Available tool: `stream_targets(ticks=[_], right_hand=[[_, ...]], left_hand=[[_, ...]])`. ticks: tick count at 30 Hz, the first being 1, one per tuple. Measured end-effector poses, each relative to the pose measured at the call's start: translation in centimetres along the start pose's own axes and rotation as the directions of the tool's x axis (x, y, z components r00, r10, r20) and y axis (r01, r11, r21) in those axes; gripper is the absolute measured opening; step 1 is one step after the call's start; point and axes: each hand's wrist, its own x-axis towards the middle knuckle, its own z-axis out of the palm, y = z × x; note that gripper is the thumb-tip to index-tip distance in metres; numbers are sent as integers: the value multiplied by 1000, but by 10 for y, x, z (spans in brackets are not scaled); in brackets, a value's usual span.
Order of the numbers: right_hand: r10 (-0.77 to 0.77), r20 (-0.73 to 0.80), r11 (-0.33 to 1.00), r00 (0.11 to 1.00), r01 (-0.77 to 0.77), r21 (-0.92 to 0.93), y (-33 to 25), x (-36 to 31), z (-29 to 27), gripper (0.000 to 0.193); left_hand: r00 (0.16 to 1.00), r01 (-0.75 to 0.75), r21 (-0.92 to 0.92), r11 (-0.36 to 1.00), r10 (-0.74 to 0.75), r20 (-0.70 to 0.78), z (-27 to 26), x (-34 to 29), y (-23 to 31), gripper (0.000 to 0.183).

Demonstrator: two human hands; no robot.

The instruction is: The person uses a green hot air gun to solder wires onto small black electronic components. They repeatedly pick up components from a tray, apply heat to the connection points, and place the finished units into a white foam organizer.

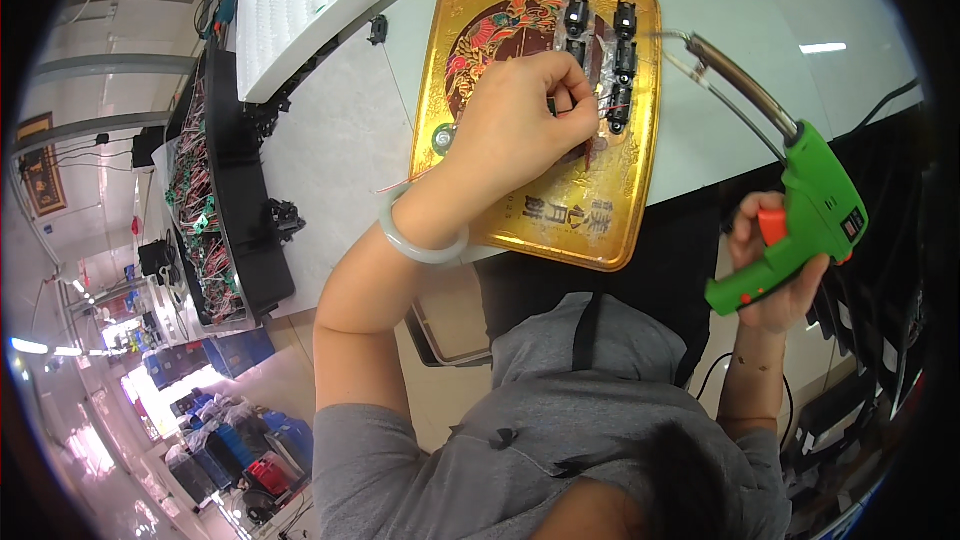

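Observation:
My right hand (770, 290) is wrapped round the handle of a green soldering gun (820, 200) with an orange-red trigger. Its metal tube and thin feed tube reach up and left, so that the tip lies by the right edge of a gold tin lid (540, 230). Over the lid my left hand (525, 115) is closed in a pinch, with a thin red wire (614, 108) at its fingertips. Beside those fingers, black plastic housings (625, 60) stand in two columns on the lid; my hand hides part of the left column. A small round green part (443, 139) sits by my left wrist.
At the left stands a black bin (250, 240) full of wired green boards. A white foam tray (330, 0) lies at the back left, with a loose black housing (377, 30) near it. Further black parts (284, 221) lie by the bin. A black cable (885, 105) runs at the right.

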Motion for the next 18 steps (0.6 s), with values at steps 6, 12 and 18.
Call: stream_targets(ticks=[6, 12, 18], right_hand=[[23, 59, 988, 998, -32, 154, 40, 14, 28, 67], [-42, 51, 997, 998, 38, 74, 46, 2, 44, 64], [-35, 14, 999, 999, 35, 32, 38, -4, 53, 64]], left_hand=[[999, -22, -89, 996, 25, 33, -3, 3, -6, 11], [997, -61, -105, 993, 64, 32, -2, 3, -11, 12], [998, -33, -148, 988, 42, 55, -2, 2, -13, 12]])
